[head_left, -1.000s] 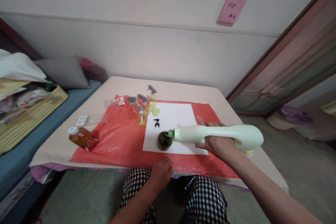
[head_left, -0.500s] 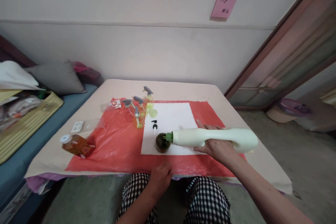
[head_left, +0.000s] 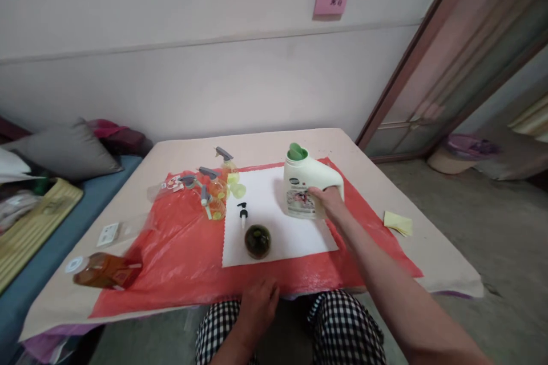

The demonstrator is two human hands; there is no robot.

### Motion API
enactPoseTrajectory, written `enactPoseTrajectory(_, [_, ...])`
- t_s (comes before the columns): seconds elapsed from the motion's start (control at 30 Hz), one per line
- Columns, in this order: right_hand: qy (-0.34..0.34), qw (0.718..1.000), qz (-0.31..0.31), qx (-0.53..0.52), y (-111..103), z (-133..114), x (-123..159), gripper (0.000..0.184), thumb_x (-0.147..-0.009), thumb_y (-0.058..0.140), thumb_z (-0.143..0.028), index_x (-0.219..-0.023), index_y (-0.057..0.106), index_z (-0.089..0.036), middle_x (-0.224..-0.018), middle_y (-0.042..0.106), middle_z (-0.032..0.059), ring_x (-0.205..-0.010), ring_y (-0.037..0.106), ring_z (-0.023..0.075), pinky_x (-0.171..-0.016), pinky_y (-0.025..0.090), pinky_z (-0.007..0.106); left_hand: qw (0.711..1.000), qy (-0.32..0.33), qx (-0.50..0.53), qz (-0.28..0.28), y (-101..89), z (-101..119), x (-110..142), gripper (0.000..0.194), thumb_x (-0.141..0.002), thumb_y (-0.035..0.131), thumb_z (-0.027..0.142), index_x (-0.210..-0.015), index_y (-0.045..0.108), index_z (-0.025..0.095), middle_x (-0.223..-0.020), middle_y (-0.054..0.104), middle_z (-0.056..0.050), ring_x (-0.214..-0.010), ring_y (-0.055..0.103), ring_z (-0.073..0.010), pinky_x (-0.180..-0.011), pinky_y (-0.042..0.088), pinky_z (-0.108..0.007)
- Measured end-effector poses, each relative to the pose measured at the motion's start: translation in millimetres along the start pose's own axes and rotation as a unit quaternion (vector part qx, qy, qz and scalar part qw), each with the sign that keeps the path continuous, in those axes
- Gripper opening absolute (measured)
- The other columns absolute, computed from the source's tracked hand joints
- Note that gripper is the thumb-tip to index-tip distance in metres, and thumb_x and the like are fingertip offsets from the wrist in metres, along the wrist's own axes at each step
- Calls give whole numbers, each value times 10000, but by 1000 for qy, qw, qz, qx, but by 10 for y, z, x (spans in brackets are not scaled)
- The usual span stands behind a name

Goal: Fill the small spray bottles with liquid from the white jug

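Note:
My right hand (head_left: 329, 201) grips a pale green detergent jug (head_left: 295, 191) by its handle side. The jug is upright above or on the right part of the white sheet (head_left: 274, 234), its green spout uncapped and facing up; I cannot tell if its base touches. Left of it stands a round dark bottle (head_left: 257, 241) with an open neck, seen from above. A black pump top (head_left: 243, 214) lies just behind that bottle. My left hand (head_left: 258, 303) rests at the table's front edge, by my knee, its fingers curled together with nothing visible in them.
Several clear spray bottles (head_left: 216, 191) with grey heads stand left of the sheet. A jar of amber liquid (head_left: 103, 271) lies on its side at the left edge. Red plastic sheeting (head_left: 184, 262) covers the table's middle. A folded yellow cloth (head_left: 398, 222) lies at right.
The detergent jug has gone from tilted over the round bottle to upright, and sits farther right and back. My left hand has stayed at the table edge. The view has shifted.

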State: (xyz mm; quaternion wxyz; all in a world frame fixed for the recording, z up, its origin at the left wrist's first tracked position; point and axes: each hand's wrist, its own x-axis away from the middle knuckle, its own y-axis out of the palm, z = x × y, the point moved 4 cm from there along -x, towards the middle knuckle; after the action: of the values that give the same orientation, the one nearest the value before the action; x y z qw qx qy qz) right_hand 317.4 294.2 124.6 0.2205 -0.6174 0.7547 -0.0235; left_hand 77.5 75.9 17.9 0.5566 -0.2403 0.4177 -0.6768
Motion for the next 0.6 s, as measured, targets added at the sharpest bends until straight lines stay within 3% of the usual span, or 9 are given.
enactPoseTrajectory(0.13, [45, 996, 7, -77, 301, 232, -114, 698, -778, 581, -599, -1289, 568, -124, -1102, 720, 149, -1043, 667, 255, -943, 535, 413, 1000, 1, -8, 13, 53, -55, 17, 227, -965, 448, 214, -881, 658, 231, -830, 724, -48, -734, 695, -193, -673, 519, -286])
enactPoseTrajectory(0.3, [86, 992, 11, -95, 248, 526, 54, 704, -742, 646, -597, -1262, 586, -126, -1270, 648, 189, -1159, 621, 277, -1004, 493, 433, 1000, -9, 0, 8, 29, -44, 7, 255, -976, 434, 242, -888, 674, 237, -845, 731, -57, -770, 703, -197, -710, 540, -293])
enactPoseTrajectory(0.47, [115, 991, 25, -63, 135, 630, 583, 902, -726, 643, -643, -1435, 446, -123, -1411, 531, 243, -1217, 594, 306, -1010, 486, 507, 995, -31, 84, 31, -99, -10, -24, 240, -976, 445, 269, -995, 680, 223, -901, 738, -66, -823, 707, -204, -758, 555, -322])
enactPoseTrajectory(0.6, [115, 993, -8, -29, 176, 575, 1108, 741, -760, 626, -645, -1312, 586, -151, -1244, 660, 209, -1062, 668, 310, -968, 505, 552, 977, -102, 168, 86, -218, -102, -22, 243, -964, 454, 297, -1020, 672, 207, -980, 737, -85, -895, 701, -219, -821, 557, -372])
